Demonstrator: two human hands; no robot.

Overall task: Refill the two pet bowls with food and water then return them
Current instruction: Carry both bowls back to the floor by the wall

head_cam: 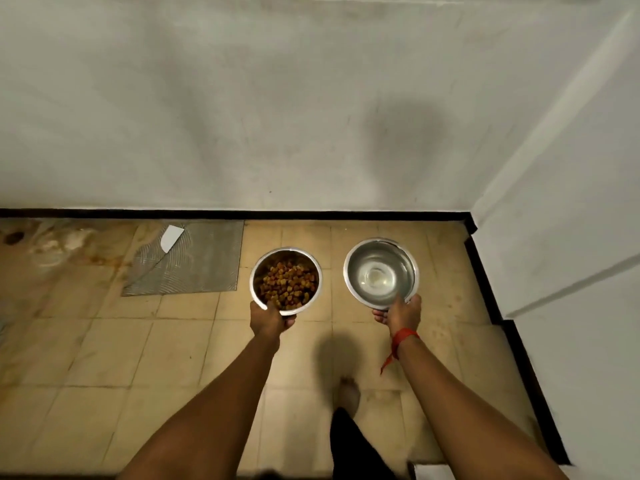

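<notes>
Two round steel bowls are held out over the tiled floor. The food bowl (pixel 286 280) is filled with brown kibble, and my left hand (pixel 271 318) grips its near rim with the thumb inside. The water bowl (pixel 381 271) holds clear water, and my right hand (pixel 401 312) grips its near rim, thumb over the edge. A red thread is tied round my right wrist. Both bowls are level and side by side, a little apart.
A grey mat (pixel 194 261) with a folded corner lies on the floor to the left, against the white wall (pixel 277 116). A black skirting runs along the wall and round a corner (pixel 485 271) at the right. My foot (pixel 348 396) stands below the bowls.
</notes>
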